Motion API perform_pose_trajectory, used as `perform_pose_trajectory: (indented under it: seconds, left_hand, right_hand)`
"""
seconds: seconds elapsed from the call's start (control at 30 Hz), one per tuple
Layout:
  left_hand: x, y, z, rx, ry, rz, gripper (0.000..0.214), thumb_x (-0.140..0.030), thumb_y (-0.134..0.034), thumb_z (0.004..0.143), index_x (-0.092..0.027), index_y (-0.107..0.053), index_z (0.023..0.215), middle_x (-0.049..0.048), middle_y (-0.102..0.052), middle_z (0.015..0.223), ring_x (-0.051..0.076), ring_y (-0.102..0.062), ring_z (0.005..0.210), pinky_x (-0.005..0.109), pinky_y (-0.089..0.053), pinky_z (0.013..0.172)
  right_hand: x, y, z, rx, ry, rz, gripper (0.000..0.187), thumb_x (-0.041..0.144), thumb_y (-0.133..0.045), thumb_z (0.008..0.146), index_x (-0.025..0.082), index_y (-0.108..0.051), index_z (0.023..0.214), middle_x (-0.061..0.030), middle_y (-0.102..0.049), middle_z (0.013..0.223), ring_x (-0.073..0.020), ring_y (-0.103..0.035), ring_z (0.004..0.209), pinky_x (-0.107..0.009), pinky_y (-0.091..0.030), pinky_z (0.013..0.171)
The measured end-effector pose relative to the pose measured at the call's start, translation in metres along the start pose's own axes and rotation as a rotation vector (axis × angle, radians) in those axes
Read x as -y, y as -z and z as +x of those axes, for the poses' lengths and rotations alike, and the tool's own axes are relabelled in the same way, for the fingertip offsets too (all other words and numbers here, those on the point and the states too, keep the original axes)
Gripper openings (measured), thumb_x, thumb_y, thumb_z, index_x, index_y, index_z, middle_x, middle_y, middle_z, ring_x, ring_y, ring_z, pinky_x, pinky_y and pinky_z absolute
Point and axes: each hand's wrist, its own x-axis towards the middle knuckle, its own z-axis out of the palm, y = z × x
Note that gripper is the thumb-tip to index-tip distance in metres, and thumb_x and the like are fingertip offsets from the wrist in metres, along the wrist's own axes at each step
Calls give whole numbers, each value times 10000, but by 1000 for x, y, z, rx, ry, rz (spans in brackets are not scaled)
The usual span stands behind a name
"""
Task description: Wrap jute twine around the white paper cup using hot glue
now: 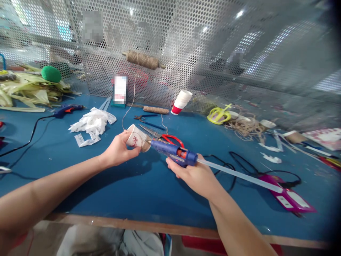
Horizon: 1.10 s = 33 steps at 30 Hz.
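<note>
My left hand [119,149] is closed around a paper cup [135,138], tilted on its side above the table. Brown twine wraps the cup's base end, and a strand runs from it up to a twine spool [143,59] on the mesh. In my right hand [195,174] is a blue glue gun [173,151], its nozzle at the wrapped end of the cup; whether it touches I cannot tell. A long clear glue stick [239,175] sticks out of its back. Red-handled scissors [160,136] lie just behind the gun, with pliers [150,121] beyond.
A perforated metal screen [186,46] stands along the back of the blue table [128,192]. Stacked cups [181,101] lean near it. Crumpled white plastic [93,124] and another glue gun [68,110] lie left. To the right are loose twine [245,126] and a purple power strip [289,195] with black cable.
</note>
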Motion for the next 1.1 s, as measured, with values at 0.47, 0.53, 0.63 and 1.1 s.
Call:
perform_pose_trajectory:
  seconds: [0.47,0.53,0.63,1.1]
  left_hand:
    - [-4,1,1,-2,138,-50,53,-173,-583,649,-144,-618,676,2,-631,633,135,-551,632,250,-460,639]
    - [-4,0,1,-9,142,-39,51,-177,-582,649,-144,-616,668,6,-630,635,139,-549,643,250,-456,631]
    - [-4,0,1,-1,142,-51,58,-185,-576,652,-142,-612,668,6,-625,628,137,-546,636,249,-449,619]
    - [-3,0,-1,15,76,-39,57,-208,-575,654,-154,-585,672,5,-628,653,140,-544,661,248,-445,657]
  right_hand:
    - [4,-4,-1,20,-13,42,204,294,-552,756,208,-511,576,26,-572,495,-124,-529,457,-229,-413,466]
    - [3,-4,-2,35,-20,52,196,296,-563,755,205,-514,589,30,-569,494,-120,-517,447,-231,-411,467]
    - [3,-4,-2,41,-22,55,190,290,-568,756,201,-516,597,35,-563,489,-115,-502,434,-232,-405,466]
    - [3,1,0,-27,-13,-12,261,299,-514,774,196,-550,537,11,-573,477,-129,-529,436,-251,-434,492]
